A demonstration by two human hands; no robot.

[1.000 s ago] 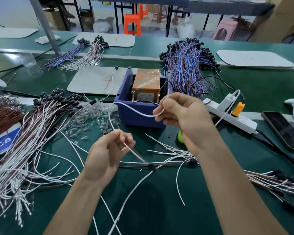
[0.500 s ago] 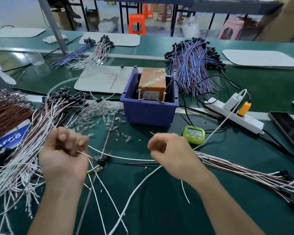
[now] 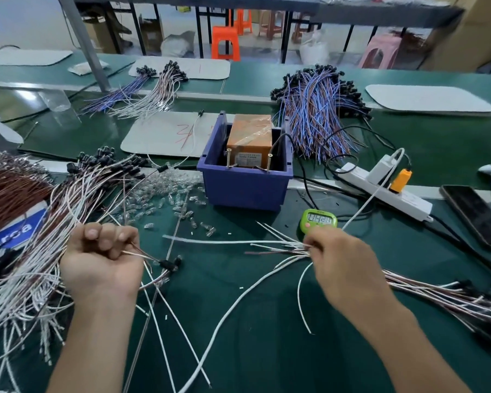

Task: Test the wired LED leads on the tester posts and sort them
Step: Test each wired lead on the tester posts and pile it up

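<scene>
My left hand [image 3: 101, 260] is curled and grips a wired LED lead [image 3: 165, 263], whose black holder hangs just right of my fingers above the green mat. My right hand [image 3: 342, 260] pinches the stripped ends of the bundle of white and brown leads [image 3: 437, 293] that fans out to the right. The tester is an orange box [image 3: 250, 141] in a blue bin [image 3: 243, 185], with two metal posts [image 3: 228, 157] standing at its front edge. Neither hand is near the posts.
A big pile of white and brown leads [image 3: 48, 222] covers the left. Loose clear LEDs [image 3: 165, 194] lie before the bin. A green timer [image 3: 319, 219], a power strip [image 3: 386, 188] and a phone [image 3: 476, 215] sit right. Blue-wired leads [image 3: 315, 109] lie behind.
Both hands came down from the tester posts to the mat. The left hand moved left holding a lead; the right hand moved right and took hold of the ends of the right bundle.
</scene>
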